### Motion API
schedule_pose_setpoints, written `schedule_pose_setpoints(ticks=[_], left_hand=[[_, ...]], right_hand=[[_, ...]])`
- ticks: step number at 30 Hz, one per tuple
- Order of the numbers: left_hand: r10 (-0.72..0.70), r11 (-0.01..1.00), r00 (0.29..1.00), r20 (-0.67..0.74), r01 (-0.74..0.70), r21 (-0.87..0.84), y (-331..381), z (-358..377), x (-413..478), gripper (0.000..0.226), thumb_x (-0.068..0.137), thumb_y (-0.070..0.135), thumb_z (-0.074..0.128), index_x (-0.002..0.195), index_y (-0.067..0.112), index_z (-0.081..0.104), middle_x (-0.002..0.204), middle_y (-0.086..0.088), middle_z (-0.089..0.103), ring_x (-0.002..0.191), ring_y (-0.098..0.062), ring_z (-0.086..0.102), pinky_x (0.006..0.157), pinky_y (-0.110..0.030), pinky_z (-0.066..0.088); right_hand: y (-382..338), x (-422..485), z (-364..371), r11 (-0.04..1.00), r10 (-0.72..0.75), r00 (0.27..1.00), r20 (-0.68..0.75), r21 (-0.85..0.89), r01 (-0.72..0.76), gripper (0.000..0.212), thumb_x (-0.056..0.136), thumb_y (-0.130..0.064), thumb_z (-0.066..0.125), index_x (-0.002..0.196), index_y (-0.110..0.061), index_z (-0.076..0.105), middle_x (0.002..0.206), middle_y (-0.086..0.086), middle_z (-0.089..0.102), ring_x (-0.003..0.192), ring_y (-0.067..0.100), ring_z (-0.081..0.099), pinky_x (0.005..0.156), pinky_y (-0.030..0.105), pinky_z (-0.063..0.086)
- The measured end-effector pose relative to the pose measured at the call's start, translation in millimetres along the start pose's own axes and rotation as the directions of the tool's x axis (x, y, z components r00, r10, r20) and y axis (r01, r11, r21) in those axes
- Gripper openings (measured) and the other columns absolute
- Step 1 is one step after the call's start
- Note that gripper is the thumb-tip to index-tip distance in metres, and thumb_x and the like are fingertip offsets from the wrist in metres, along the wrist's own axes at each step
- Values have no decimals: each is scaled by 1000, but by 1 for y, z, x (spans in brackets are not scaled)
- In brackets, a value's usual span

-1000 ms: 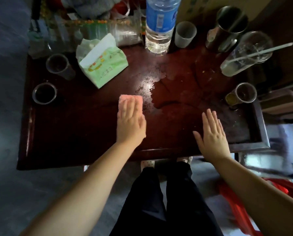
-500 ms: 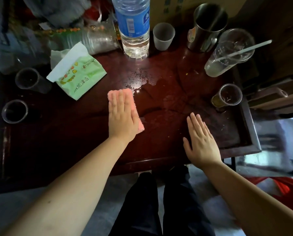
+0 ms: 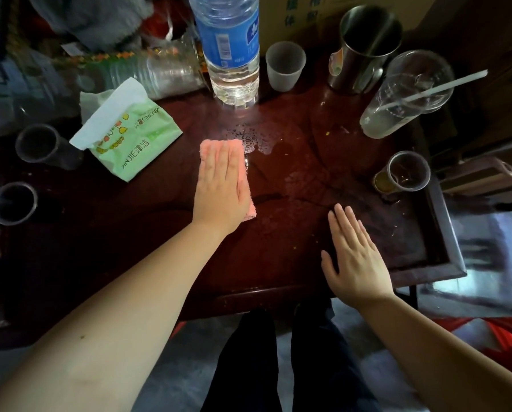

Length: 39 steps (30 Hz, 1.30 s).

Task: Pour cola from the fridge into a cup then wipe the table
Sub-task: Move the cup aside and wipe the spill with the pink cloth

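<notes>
Pressing flat, the grip of the left hand (image 3: pixel 220 185) is not pinching anything. Its fingers are lying straight and close together on top of the pink cloth (image 3: pixel 219 144), holding it down against the dark red table (image 3: pixel 130 239) just left of the frame's centre. The right hand (image 3: pixel 356 257) is resting palm-down and straight-fingered on the table toward the lower right, holding nothing and apparently bracing.

Compared with a second ago, the left hand is pushing the cloth up the frame, away from the person. The gap between the cloth's far edge and the base of the water bottle (image 3: pixel 231 55) at top centre is shrinking from frame to frame. The cloth's upper right corner is now touching the shiny puddle (image 3: pixel 274 151) lying across the centre of the table, where earlier it was sitting short of that wet patch. The right hand is staying in much the same spot near the table's lower edge. The view itself is sliding, so the bottle and the green tissue pack (image 3: pixel 132 138) are sitting further left in the frame.

For the task, this suggests the wiping stage is under way, with the stroke only just reaching the spill's left margin. Most of the wet area to the right is looking untouched. At the left edge one dark cup (image 3: pixel 37 144) is standing above a second dark cup (image 3: pixel 12 203); whether either is holding cola I cannot tell.
</notes>
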<state>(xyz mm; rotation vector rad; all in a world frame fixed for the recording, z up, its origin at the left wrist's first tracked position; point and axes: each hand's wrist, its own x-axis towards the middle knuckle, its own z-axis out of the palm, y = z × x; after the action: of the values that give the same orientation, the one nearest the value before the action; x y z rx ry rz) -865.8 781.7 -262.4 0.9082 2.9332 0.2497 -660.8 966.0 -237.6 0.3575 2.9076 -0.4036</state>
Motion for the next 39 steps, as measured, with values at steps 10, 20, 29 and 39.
schedule_pose_setpoints(ticks=[10, 20, 29, 39], left_hand=[[-46, 999, 996, 74, 47, -15, 12, -6, -26, 69, 90, 36, 12, 150, 4, 6, 159, -17, 4, 147, -33, 1, 120, -45, 7], [-35, 999, 990, 139, 36, 2, 14, -6, -32, 74, 85, 38, 19, 150, 4, 10, 158, -20, 10, 146, -37, 5, 119, -48, 9], [-10, 1000, 994, 104, 11, -14, 16, -9, -23, 75, 84, 38, 22, 149, 2, 15, 156, -22, 13, 145, -40, 6, 119, -48, 5], [32, 999, 993, 115, -36, 31, 21, -1, 33, 84, 80, 44, 29, 151, 7, 5, 159, -15, 4, 147, -31, -2, 119, -45, 2]], right_hand=[[-2, -1, -3, 1000, 12, 1000, -9, -15, -12, 73, 88, -44, 31, 149, -9, 14, 158, 6, 7, 146, 16, -3, 118, 34, 7], [-1, 1, -4, 1000, 26, 999, -18, 3, -26, 77, 83, -46, 40, 148, -8, 22, 158, 6, 13, 146, 18, 3, 118, 37, 14], [0, 2, -3, 1000, 13, 1000, -28, 13, -13, 74, 85, -44, 40, 147, -8, 22, 157, 8, 16, 146, 19, 5, 117, 39, 17], [1, 0, 1, 1000, 10, 999, -35, 3, -10, 75, 86, -45, 40, 148, -8, 20, 158, 8, 14, 146, 19, 3, 118, 38, 14]])
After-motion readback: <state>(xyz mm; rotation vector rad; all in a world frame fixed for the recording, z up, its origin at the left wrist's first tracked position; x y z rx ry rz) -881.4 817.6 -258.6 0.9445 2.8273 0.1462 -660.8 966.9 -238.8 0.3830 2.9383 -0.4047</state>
